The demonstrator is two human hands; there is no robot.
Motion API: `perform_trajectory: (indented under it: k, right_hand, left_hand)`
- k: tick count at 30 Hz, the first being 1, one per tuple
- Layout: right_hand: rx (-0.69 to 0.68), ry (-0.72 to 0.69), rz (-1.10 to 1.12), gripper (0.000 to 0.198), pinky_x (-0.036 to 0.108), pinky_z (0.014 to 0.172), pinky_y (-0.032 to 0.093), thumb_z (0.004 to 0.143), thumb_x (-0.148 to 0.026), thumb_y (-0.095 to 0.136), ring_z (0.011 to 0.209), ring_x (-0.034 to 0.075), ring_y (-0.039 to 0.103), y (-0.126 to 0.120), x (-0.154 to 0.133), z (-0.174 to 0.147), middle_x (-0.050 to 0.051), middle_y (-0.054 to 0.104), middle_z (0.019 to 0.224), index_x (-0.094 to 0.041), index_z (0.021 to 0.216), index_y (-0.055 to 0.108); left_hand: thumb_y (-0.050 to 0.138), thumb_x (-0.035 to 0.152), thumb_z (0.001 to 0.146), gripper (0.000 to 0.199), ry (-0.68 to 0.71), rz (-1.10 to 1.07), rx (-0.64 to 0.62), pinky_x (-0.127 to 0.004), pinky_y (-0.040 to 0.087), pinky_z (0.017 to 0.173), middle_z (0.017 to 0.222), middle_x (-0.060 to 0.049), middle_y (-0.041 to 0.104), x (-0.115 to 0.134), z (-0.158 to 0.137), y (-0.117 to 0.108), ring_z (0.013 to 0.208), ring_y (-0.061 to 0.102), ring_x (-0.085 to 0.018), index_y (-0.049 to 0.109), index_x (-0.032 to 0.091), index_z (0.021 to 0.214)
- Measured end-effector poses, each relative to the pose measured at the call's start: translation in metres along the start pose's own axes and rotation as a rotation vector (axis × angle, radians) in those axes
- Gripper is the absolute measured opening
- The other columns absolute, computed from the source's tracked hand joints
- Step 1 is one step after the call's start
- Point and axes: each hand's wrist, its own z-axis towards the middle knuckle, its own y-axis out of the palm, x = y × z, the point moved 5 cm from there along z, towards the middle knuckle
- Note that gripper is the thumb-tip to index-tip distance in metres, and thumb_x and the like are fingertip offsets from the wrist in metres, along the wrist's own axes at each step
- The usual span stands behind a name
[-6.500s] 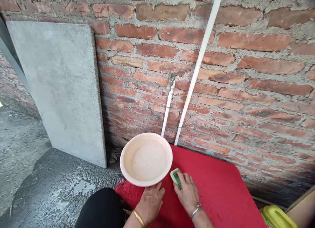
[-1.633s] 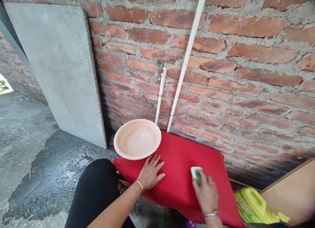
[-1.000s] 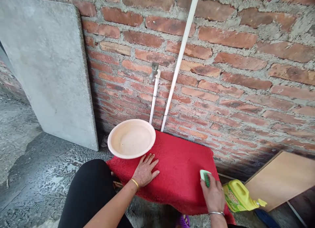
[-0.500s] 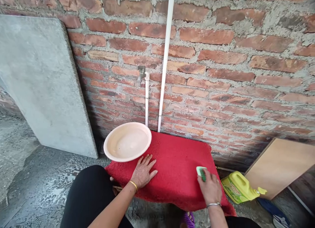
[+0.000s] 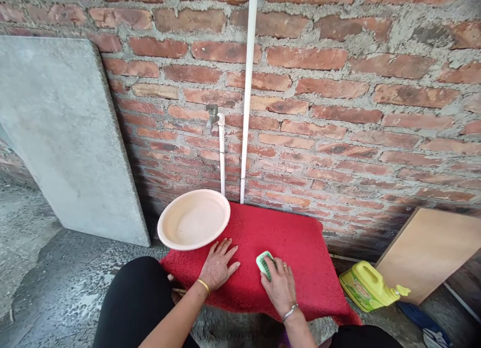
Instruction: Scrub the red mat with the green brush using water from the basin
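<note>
A red cloth or mat (image 5: 278,232) lies spread over a low support before me, its front edge hanging down. My left hand (image 5: 220,265) rests flat on it with fingers spread, just below a pale pink basin (image 5: 193,220). The basin sits at the cloth's back left corner and seems to hold some clear water. Farther right, my right hand (image 5: 280,285) grips a small green and white scrubbing brush (image 5: 265,264) pressed against the cloth. The brush's underside is hidden.
A tap (image 5: 212,116) on a white pipe stands against the brick wall (image 5: 319,62). At left leans a grey slab (image 5: 71,137). Right of the cloth are a yellow-green detergent jug (image 5: 366,288), a tan board (image 5: 432,252) and a dark blue slipper (image 5: 424,320). The floor is wet.
My right hand has moved left across the cloth with the brush, from near the right edge toward the middle. My left hand has stayed in place.
</note>
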Motion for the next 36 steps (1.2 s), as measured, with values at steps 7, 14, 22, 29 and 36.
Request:
perform_trajectory:
  k: [7,14,22,29,36]
  right_hand:
    - [0.072,0.468,-0.242,0.041,0.038,0.074,0.048,0.089,-0.042,0.053,0.08,0.025,0.063,-0.026,0.141,-0.014,0.013,0.066,0.097,-0.022,0.122,0.066]
    - [0.109,0.24,-0.127,0.039,0.036,0.079,0.049,0.091,-0.04,0.053,0.086,0.024,0.063,-0.018,0.092,-0.002,0.012,0.066,0.1,-0.02,0.122,0.067]
    - [0.013,-0.03,-0.011,0.042,0.038,0.095,0.046,0.086,-0.028,0.059,0.102,0.024,0.062,0.001,0.003,0.005,0.006,0.067,0.118,-0.033,0.127,0.065]
    - [0.111,0.396,-0.22,0.042,0.04,0.074,0.049,0.09,-0.043,0.051,0.077,0.025,0.063,-0.016,0.137,-0.004,0.014,0.067,0.096,-0.02,0.121,0.068]
    - [0.145,0.054,0.005,0.039,0.038,0.087,0.048,0.09,-0.039,0.054,0.094,0.025,0.062,-0.005,0.054,0.008,0.011,0.067,0.106,-0.023,0.123,0.067]
  left_hand:
    - [0.056,0.051,0.093,0.05,-0.009,-0.017,0.0,-0.049,0.028,0.118,0.153,-0.009,0.047,0.001,0.0,0.001,0.143,0.039,-0.028,0.058,0.028,0.138]
    - [0.056,0.051,0.094,0.051,-0.011,-0.008,-0.025,-0.051,0.029,0.117,0.154,-0.009,0.046,0.001,0.001,0.0,0.144,0.037,-0.028,0.057,0.028,0.139]
    - [0.054,0.052,0.094,0.051,-0.004,0.003,-0.025,-0.051,0.028,0.118,0.154,-0.009,0.046,0.001,0.0,0.002,0.144,0.037,-0.027,0.056,0.029,0.139]
    - [0.055,0.054,0.093,0.052,-0.022,-0.035,-0.006,-0.051,0.028,0.119,0.154,-0.009,0.046,0.002,0.0,0.002,0.144,0.037,-0.028,0.058,0.028,0.138]
    - [0.052,0.058,0.094,0.052,-0.025,-0.067,0.001,-0.049,0.028,0.119,0.154,-0.008,0.047,0.001,-0.001,0.0,0.144,0.038,-0.027,0.058,0.029,0.137]
